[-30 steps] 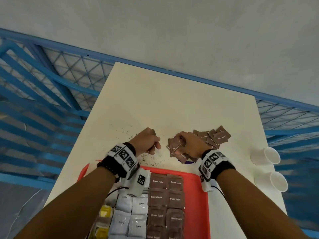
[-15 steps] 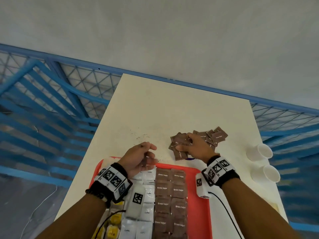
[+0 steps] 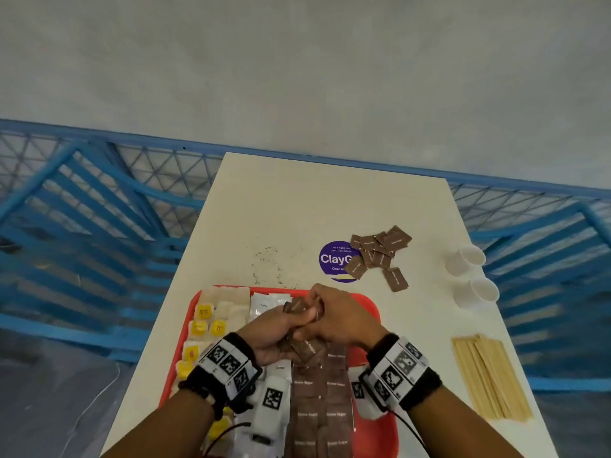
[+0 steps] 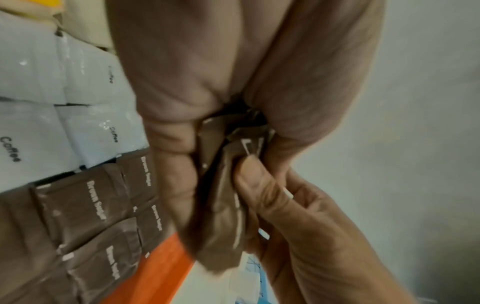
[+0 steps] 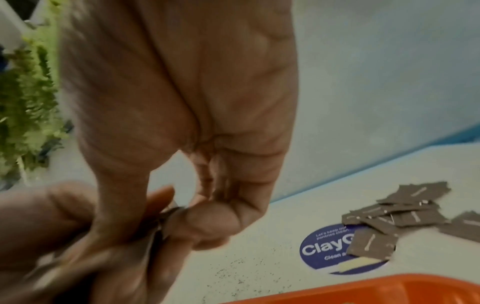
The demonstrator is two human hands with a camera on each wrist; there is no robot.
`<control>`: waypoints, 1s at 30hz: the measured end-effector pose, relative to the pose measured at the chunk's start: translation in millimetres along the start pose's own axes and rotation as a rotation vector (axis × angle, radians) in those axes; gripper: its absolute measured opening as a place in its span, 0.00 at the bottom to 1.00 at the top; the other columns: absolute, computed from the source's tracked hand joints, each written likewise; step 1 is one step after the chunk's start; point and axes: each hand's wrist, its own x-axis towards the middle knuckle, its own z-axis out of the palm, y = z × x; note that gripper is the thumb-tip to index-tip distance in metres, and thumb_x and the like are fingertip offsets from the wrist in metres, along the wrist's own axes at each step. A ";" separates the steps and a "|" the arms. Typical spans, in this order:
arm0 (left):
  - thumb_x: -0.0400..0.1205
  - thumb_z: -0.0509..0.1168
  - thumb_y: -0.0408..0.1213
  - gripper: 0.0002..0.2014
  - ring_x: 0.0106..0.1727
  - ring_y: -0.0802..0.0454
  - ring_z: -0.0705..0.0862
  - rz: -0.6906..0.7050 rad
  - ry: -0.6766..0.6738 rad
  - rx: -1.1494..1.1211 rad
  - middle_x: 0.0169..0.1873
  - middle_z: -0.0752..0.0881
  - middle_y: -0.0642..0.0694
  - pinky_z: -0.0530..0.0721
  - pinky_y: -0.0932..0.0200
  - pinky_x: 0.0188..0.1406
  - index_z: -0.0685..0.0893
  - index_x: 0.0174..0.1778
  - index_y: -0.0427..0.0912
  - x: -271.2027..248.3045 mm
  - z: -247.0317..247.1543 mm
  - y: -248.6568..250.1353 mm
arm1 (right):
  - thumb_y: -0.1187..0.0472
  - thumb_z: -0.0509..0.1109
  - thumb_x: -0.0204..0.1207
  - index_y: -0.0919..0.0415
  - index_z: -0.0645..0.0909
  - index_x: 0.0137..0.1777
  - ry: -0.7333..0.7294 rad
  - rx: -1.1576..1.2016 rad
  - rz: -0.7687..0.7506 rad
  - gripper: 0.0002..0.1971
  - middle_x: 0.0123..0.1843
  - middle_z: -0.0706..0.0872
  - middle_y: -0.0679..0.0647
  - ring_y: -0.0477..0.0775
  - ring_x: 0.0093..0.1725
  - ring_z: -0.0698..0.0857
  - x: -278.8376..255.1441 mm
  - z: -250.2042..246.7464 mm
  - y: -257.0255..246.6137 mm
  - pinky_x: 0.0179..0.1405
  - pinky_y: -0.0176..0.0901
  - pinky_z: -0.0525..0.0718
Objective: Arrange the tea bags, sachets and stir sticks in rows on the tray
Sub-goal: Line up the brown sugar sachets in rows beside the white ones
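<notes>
While both of your hands meet above the far half of the red tray, they share one bundle of brown sugar sachets. Your left hand has its fingers curled round the bundle from the left; your right hand pinches the same bundle between thumb and fingers from the right. The left wrist view shows the held sachets pressed together edge-on between both hands.

On the tray, two columns of brown sugar sachets lie flat, side by side, toward the right. White coffee sachets lie just to their left, and tea bags with yellow tags fill the left side.

Beyond the tray, a loose pile of brown sachets lies on the white table, partly covering a round purple sticker. Dark specks are scattered left of the sticker. Wooden stir sticks lie in a bundle on the table, right of the tray. Two white paper cups lie on their sides near the table's right edge.
</notes>
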 end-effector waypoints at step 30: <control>0.84 0.69 0.35 0.07 0.30 0.49 0.80 0.337 0.240 0.306 0.33 0.82 0.41 0.74 0.61 0.21 0.84 0.40 0.39 -56.8 11.1 -3.3 | 0.41 0.76 0.70 0.54 0.87 0.51 0.221 0.625 -0.041 0.18 0.36 0.88 0.47 0.45 0.31 0.83 -65.3 -6.5 12.9 0.34 0.36 0.82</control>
